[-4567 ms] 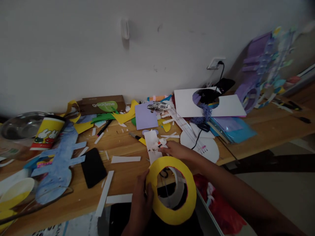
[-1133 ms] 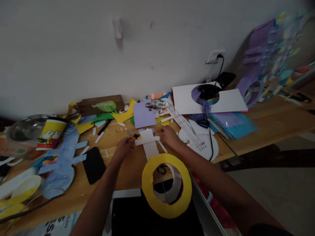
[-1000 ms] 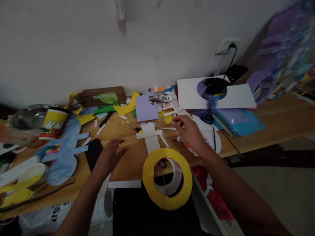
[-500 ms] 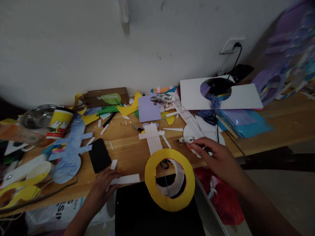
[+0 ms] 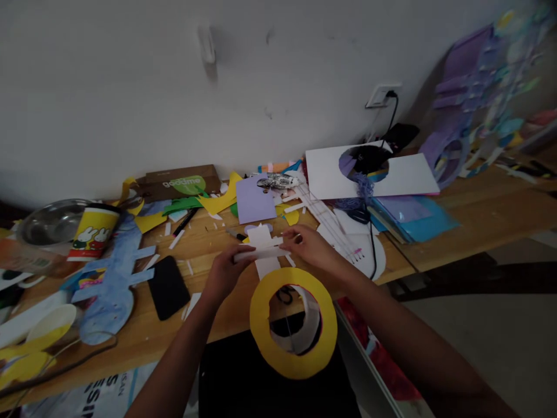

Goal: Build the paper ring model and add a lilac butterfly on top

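My left hand (image 5: 226, 273) and my right hand (image 5: 307, 247) pinch the two ends of a white paper strip (image 5: 261, 253). The strip lies crosswise over a white paper cutout (image 5: 262, 238) on the wooden table (image 5: 478, 215). A yellow paper ring (image 5: 292, 323) with a white band inside stands just in front of the cutout, at the table's front edge. Both hands are closed on the strip's ends.
A black phone (image 5: 167, 287) lies left of my left hand. A blue paper figure (image 5: 114, 273), a yellow printed cup (image 5: 93, 233) and a metal bowl (image 5: 47, 220) sit at the left. White card with a round hole (image 5: 369, 174), blue sheets (image 5: 413, 217) and paper scraps crowd the right.
Half a second ago my left hand rested on a white strip at the front edge and my right hand was over the white disc. Both have come to the cutout holding a strip.
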Demonstrator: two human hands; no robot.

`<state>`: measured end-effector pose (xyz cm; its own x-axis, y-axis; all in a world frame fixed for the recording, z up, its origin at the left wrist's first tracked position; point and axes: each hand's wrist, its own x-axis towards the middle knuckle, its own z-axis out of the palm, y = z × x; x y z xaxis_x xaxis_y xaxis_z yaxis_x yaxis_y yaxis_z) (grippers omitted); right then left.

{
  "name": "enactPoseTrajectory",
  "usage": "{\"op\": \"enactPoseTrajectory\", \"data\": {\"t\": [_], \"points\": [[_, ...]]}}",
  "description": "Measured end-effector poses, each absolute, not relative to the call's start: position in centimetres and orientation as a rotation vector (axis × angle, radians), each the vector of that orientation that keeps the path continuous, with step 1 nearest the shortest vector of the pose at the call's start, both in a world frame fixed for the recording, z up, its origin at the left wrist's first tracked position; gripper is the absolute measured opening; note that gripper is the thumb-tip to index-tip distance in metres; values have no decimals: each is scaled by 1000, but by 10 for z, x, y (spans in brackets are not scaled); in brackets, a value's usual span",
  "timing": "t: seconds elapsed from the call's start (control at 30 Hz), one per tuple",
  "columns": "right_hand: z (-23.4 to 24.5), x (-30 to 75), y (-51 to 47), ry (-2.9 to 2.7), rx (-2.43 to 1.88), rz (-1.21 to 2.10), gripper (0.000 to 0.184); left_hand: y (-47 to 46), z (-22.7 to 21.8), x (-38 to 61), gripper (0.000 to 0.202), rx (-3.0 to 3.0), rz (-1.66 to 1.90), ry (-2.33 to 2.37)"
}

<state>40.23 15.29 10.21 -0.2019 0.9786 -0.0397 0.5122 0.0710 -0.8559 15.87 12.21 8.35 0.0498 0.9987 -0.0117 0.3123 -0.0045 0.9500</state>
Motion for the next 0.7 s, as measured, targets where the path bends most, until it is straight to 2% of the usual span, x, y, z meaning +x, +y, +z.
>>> {"op": "enactPoseTrajectory", "data": {"t": [0.13,0.3,0.5,0.7], "points": [[77,409,161,-1827,-1591,1030,13,124,59,161,37,1249,999,1434],[60,408,168,-1889,-1674,1012,18,122,41,165,48,998,994,1410],[53,405,168,-1901,-1671,1022,11,125,35,167,44,884,1002,1399],[39,403,170,-1918,-1633,1116,18,125,27,164,42,891,1005,1432]]}}
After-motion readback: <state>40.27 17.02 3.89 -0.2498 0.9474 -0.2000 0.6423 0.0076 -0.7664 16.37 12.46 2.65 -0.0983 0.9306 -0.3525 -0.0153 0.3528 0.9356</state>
